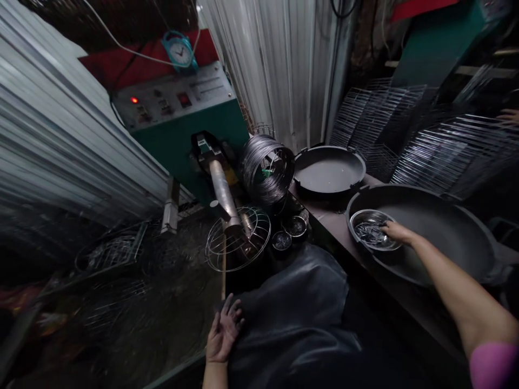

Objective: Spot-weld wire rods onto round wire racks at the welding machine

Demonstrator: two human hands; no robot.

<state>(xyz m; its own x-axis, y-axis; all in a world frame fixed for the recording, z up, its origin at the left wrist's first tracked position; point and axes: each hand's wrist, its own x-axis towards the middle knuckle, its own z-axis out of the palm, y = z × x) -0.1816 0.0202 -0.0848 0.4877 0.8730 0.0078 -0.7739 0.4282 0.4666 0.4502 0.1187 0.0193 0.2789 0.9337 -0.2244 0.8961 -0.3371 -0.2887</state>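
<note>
The right hand is reaching into 1 metal bowl at the large pan's left edge; grip indeterminable. The left hand is opening upward, released.

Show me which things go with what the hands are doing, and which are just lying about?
Seem in use:
- right hand, in the metal bowl
- small metal pieces
- perhaps the round wire grid by the machine's arm

Seem to be just lying about:
- blue clock
- farther black pan
- wire racks
</note>
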